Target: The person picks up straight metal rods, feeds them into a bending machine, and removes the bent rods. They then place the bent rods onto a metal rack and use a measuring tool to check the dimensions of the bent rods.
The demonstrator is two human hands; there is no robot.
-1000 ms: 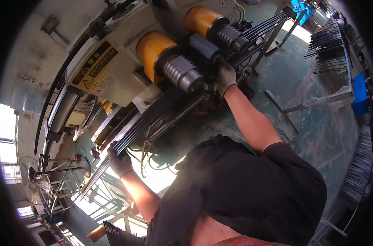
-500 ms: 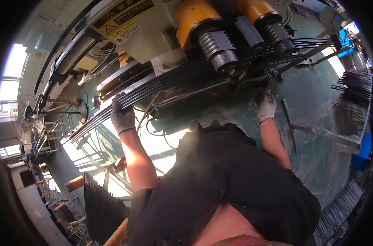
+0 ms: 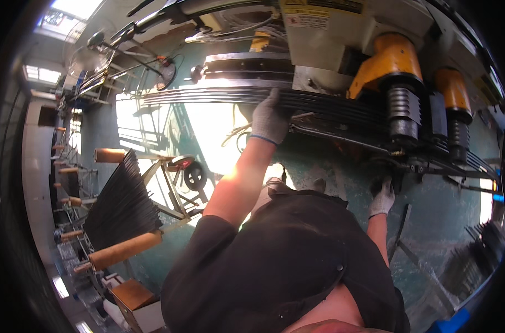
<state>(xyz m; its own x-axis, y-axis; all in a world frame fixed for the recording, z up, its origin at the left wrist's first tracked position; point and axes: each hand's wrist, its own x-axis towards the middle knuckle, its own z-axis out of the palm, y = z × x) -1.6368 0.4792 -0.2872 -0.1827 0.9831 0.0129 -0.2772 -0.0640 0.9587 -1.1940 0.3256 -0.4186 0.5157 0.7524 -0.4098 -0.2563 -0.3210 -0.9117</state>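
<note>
Compared with a second ago, the left hand sits farther right along the long dark rods, nearer the machine's ridged rollers; its fingers clasp the bundle, thumb over the top. The right hand has dropped from the rollers and is apart from the rods; its finger state cannot be told. The rollers block part of the rods. A rack of dark strands stands left.

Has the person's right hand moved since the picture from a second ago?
Yes: the right hand has come back toward the person, away from the left ribbed cylinder it was beside earlier.
</note>
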